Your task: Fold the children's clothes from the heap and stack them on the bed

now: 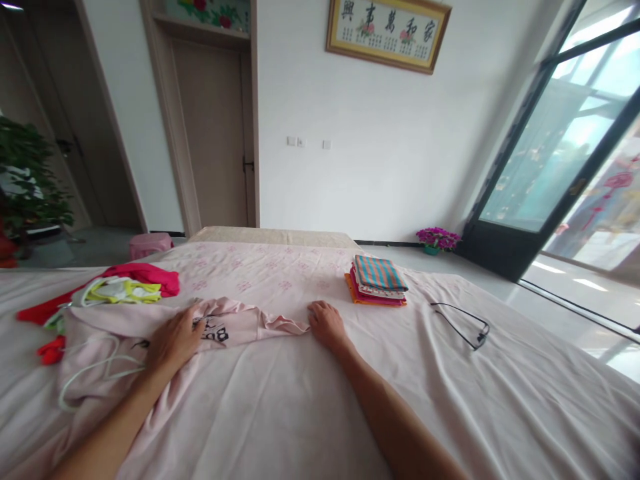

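Note:
A pale pink hoodie (235,327) with black print and a white drawstring is spread across the left of the covered surface. One sleeve stretches out to the right. My left hand (176,339) lies flat on the printed part, its fingers stretched over the cloth. At the far end of that sleeve my right hand (326,323) has its fingers bent and closed at the cuff. The thumb side of this hand touches the cloth. Behind the hoodie sits a heap of red clothing (145,272) with a yellow and white garment (120,291) on it.
A stack of folded cloths (379,280), striped on top, stands right of centre. Dark-framed eyeglasses (480,331) lie farther right on the wrinkled pink sheet (280,407). Beyond the surface are a pink stool (150,245), purple flowers (438,238) and a glass door (535,147).

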Demonstrator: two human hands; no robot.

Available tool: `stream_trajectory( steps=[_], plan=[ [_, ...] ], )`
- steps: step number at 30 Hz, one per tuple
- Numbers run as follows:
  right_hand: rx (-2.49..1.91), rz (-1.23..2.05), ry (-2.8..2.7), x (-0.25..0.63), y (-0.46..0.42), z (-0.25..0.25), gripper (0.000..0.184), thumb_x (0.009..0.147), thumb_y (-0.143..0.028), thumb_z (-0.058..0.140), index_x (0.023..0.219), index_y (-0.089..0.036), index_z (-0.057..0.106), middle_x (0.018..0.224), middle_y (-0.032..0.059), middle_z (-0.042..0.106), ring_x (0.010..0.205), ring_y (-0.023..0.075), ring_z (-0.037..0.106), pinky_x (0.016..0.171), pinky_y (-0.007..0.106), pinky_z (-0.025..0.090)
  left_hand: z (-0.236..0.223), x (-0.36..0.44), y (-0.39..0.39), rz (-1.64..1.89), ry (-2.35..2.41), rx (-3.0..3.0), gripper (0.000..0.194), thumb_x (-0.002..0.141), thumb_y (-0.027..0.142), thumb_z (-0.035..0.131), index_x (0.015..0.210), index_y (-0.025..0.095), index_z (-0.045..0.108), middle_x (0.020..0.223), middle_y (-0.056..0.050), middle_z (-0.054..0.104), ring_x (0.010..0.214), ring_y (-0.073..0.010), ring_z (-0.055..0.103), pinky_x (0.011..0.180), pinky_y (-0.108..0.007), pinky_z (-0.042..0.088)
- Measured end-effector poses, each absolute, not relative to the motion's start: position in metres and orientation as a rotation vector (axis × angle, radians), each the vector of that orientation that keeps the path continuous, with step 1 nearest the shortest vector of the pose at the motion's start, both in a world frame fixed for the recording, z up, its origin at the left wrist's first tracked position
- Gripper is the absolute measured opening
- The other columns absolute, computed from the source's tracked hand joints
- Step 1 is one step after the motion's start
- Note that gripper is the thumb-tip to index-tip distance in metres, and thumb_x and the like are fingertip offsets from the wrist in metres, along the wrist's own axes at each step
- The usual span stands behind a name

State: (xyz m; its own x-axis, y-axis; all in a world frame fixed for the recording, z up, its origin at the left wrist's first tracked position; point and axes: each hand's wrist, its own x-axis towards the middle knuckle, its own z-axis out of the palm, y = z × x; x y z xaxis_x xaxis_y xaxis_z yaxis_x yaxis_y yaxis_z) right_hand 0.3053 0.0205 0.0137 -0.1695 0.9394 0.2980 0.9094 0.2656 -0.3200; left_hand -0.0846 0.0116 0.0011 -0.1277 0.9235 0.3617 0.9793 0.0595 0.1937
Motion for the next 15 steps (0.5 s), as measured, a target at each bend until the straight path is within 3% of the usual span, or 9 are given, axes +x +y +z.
stream_trajectory(
  steps=[4, 10, 15],
  plan=[
    [-1.662, 0.087, -2.12, 0.305, 0.02, 0.015, 0.032, 0.092, -0.021, 0.047, 0.119, -0.023, 0.064, 0.128, 0.0074, 0.062, 0.118, 0.019, 0.054, 0.102, 0.028, 0.032, 0.006, -0.086, 0.01, -0.654, -2.313, -1.825, 0.055, 0.088, 0.037, 0.038, 0.136, 0.014, 0.052, 0.128, -0.017, 0.066, 0.111, -0.0307, 0.064, 0.092, -0.039, 0.048],
    [-1.633, 0.082, -2.128, 0.306, 0.024, 0.011, 0.033, 0.091, -0.022, 0.046, 0.119, -0.022, 0.064, 0.128, 0.008, 0.062, 0.119, 0.0201, 0.054, 0.102, 0.03, 0.033, 0.011, -0.093, 0.015, -0.849, -2.545, -1.756, 0.039, 0.084, 0.039, 0.044, 0.106, 0.018, 0.069, 0.112, -0.018, 0.071, 0.104, -0.0359, 0.065, 0.089, -0.046, 0.047],
    [-1.635, 0.117, -2.101, 0.308, 0.029, 0.008, 0.032, 0.09, -0.023, 0.048, 0.117, -0.023, 0.066, 0.128, 0.0074, 0.063, 0.119, 0.0213, 0.054, 0.102, 0.032, 0.035, 0.039, -0.083, 0.03, -1.104, -2.605, -1.674, 0.046, 0.088, 0.04, 0.035, 0.103, 0.011, 0.067, 0.095, -0.022, 0.072, 0.09, -0.0368, 0.068, 0.074, -0.046, 0.05]
  ],
)
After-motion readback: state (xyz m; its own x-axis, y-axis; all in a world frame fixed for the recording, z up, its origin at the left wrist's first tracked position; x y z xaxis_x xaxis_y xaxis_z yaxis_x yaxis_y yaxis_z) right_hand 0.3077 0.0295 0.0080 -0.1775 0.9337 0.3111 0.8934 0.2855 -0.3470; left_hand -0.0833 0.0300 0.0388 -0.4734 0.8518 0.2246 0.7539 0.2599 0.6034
